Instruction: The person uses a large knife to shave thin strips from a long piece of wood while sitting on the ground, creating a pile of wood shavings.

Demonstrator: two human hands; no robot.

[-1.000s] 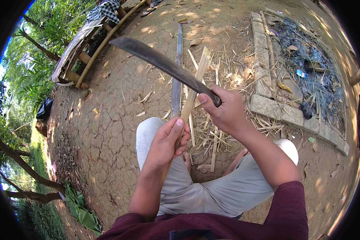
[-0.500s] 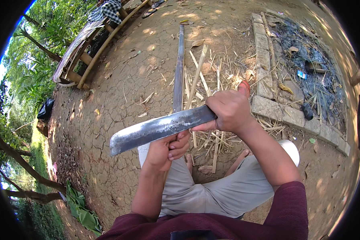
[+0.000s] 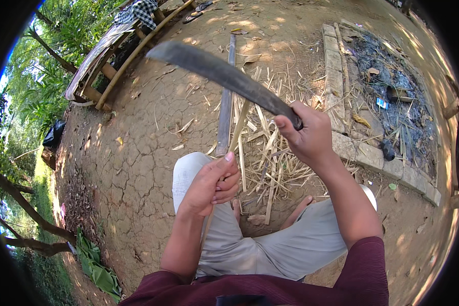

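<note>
My right hand [image 3: 311, 135] grips a machete [image 3: 219, 71] and holds it raised. The long dark blade slants up and to the left, its tip in front of the far left ground. The machete's handle is hidden in my fist. Lower and to the left, my left hand [image 3: 213, 184] is closed around a thin pale bamboo strip [image 3: 238, 127]. One end of that strip runs forward over the ground, the other back along my left forearm. Just past my left hand lies a long dark split bamboo piece [image 3: 224, 120]. Blade and strip are apart.
Pale shavings and slivers [image 3: 275, 171] lie heaped between and beyond my bare feet. To the right, a brick border [image 3: 334, 76] surrounds an ash bed [image 3: 403, 107]. A bamboo bench [image 3: 107, 56] stands at the far left, and green leaves [image 3: 94, 262] lie at the near left.
The machete has lifted away from my left hand, its tip swinging up and forward. My right hand has turned, while my left hand stays on the strip in nearly the same place.
</note>
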